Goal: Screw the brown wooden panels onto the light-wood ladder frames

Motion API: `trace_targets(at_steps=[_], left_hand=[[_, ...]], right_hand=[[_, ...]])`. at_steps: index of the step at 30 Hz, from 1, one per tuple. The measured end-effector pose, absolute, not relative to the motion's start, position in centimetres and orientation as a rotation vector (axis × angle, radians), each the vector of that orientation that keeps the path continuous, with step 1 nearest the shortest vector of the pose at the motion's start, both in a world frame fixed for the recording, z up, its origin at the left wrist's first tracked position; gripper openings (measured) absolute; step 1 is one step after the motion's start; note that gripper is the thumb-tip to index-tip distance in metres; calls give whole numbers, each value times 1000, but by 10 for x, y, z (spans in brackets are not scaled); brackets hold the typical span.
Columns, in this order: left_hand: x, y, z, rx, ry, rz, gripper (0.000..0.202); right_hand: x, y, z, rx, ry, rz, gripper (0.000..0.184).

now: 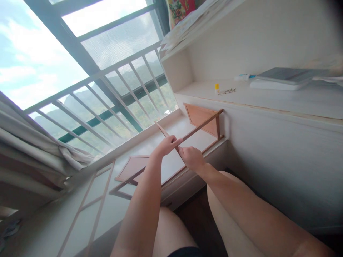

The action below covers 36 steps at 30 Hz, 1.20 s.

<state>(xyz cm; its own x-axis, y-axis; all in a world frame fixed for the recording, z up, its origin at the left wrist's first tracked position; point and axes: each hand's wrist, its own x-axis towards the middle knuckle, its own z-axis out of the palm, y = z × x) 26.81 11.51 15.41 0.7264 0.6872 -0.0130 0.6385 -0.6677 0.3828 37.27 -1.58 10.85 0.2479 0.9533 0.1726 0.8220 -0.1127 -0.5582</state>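
Observation:
The view is tilted. My left hand [166,145] is closed in a pinch on a thin wooden strip [162,131] that sticks up and to the left. My right hand [192,158] is closed just beside it, gripping the long rail of a light wooden frame [203,124] that rests on the white window sill [171,162]. The two hands nearly touch at the point where the strip meets the rail. A brown panel [199,116] stands in the frame's far end.
Another brown panel [132,167] and a slatted wooden frame [92,203] lie on the sill nearer me. A white shelf [268,98] holds a tablet [288,75], a tube [242,77], a small yellow-capped bottle [217,87] and small nails [227,91]. A barred window [112,92] and curtain [34,150] are on the left.

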Motion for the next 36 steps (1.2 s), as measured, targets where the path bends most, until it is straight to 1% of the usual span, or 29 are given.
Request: trace_targets(at_steps=[5,11,21,28,32,36], left_hand=[[268,114,155,2554,1039,177,45],[267,116,153,2560,1021,205,44],[267,117,151,2535,1008,214,44],[266,118,149,2541,996,237,40],[265,118,149,2550,961,253,36],[264,118,149,2554,927,252,26]], right_hand=[[373,-15,108,-1952,-1629,303,64],[377,-14,103,-2020,-1575,255,64],[377,-14,102,-1994,-1594,315,62],[382,-15,99,-2003,-1549,266,65],[386,-14,99,-2010,-1515,257,67],[390,-13,97,-1997,-1515,266,66]])
